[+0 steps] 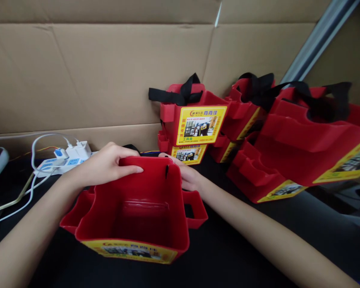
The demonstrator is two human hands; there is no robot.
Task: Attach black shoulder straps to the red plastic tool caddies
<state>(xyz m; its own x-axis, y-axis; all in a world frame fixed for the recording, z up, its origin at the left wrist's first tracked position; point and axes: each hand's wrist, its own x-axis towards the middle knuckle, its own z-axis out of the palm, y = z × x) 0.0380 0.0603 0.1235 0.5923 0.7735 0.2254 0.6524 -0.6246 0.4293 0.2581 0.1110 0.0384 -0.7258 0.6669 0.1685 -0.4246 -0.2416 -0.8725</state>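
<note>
An open red plastic tool box (132,208) with a yellow label on its near side stands on the black table right in front of me. My left hand (106,164) grips its far rim, fingers curled over the top edge. My right hand (189,176) is behind the far right corner of the box, fingers closed against its outer wall and partly hidden by it. A black strap end shows just behind the box between my hands. The box is empty inside.
Stacked red tool boxes with black straps (195,120) stand against the cardboard wall (108,80), with more lying tilted at the right (303,148). A white power strip with plugs and cables (66,158) lies at the left on the black table (228,248).
</note>
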